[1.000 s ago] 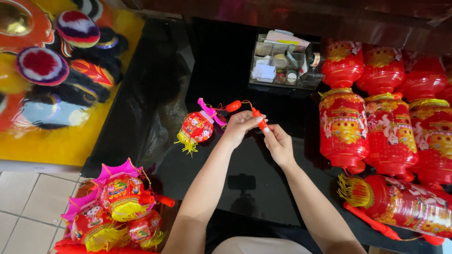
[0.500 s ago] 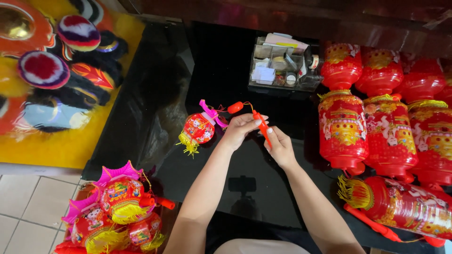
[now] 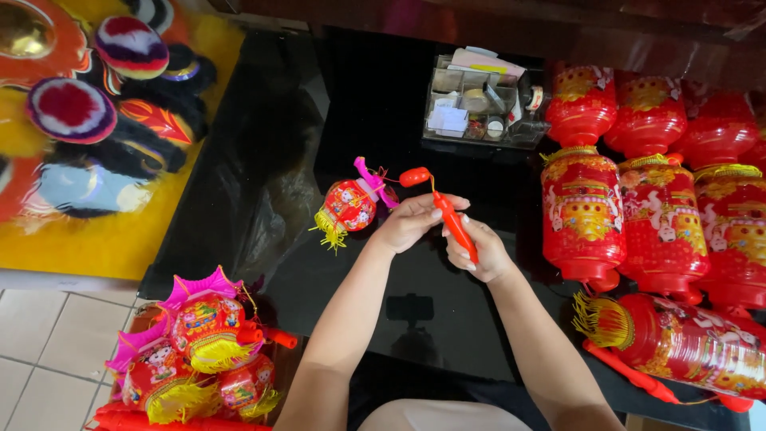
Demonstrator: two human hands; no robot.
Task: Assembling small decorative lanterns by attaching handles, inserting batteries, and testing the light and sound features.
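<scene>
1. Two hands are working over the black table (image 3: 383,104): right hand (image 3: 477,251) is gripping a red stick (image 3: 456,226), left hand (image 3: 411,221) is pinching its tip.
2. Small red lantern (image 3: 349,206) is lying just left.
3. Big red lanterns (image 3: 586,211) are crowding the right, clear organizer box (image 3: 479,104) behind.

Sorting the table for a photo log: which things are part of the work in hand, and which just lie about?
In hand:
- left hand and right hand on the red handle stick
- small red lantern beside it

Lying about:
- large red lanterns
- clear organiser box
- lantern pile on the floor
- furry lion-dance head
</scene>
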